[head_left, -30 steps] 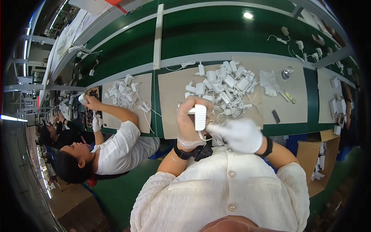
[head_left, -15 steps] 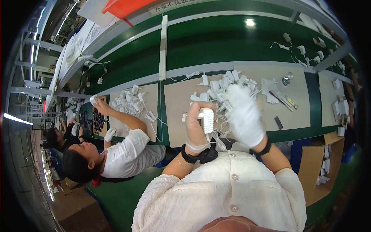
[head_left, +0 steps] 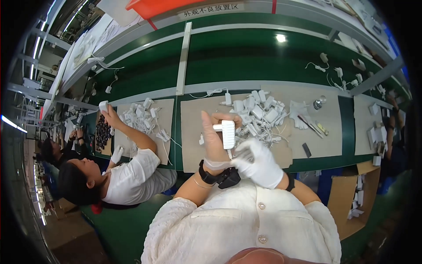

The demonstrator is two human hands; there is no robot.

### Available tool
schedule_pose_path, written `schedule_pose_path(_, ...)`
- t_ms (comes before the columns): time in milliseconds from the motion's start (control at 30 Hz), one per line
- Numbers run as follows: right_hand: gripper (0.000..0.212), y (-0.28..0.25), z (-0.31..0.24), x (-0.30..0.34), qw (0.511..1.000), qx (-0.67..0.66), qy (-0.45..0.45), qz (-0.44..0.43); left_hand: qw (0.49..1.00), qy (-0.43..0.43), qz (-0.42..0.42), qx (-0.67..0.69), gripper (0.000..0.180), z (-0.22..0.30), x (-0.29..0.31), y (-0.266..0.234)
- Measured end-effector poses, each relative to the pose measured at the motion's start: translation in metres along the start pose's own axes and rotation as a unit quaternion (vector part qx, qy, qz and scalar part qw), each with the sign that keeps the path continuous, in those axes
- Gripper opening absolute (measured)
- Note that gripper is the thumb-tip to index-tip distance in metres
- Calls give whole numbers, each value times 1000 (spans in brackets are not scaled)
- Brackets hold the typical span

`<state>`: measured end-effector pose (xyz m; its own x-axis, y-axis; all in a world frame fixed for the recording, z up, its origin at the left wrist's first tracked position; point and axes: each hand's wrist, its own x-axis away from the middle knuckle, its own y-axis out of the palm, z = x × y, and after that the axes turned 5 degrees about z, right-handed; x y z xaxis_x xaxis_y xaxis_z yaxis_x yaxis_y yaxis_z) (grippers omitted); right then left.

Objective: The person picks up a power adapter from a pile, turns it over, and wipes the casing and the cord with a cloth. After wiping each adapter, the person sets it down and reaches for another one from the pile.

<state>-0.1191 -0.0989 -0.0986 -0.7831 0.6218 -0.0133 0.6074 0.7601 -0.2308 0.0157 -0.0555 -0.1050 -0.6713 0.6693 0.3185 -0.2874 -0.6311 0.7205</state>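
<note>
Holding a white power adapter point(head_left: 228, 134) at the frame's centre, the left hand point(head_left: 214, 148) has its grip closed on it; the right hand point(head_left: 260, 166) is near the cord point(head_left: 230, 154), its grip unclear.

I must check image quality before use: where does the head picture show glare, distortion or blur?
Head view: a bright glare spot on the green panel; the rail bows, corners go black; left hand, right hand and adapter show no strong blur.

boxy, ribbed white power adapter point(head_left: 228, 136), held upright in the left hand point(head_left: 212, 147), plug section point(head_left: 217, 127) jutting left, cord end point(head_left: 230, 154) pointing down
</note>
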Motion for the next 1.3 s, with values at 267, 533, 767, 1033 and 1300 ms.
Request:
schedule_pose_path(267,27,15,-3,-4,997,69,-41,16,976,-41,-108,182,56,-4,-7,-20)
schedule_pose_path(533,21,-35,-7,-16,751,-571,310,-119,990,63,-117,-48,59,16,4,8)
schedule_pose_path(767,27,-35,11,-5,698,-632,312,-125,964,7,-136,-227,43,19,4,2)
schedule_pose_path(1033,33,-29,19,-11,896,-354,257,-74,961,-17,-86,-262,35,8,-12,-19)
schedule_pose_path(1300,33,-75,181,-130,992,109,21,56,572,55,164,-802,24,6,-65,-219)
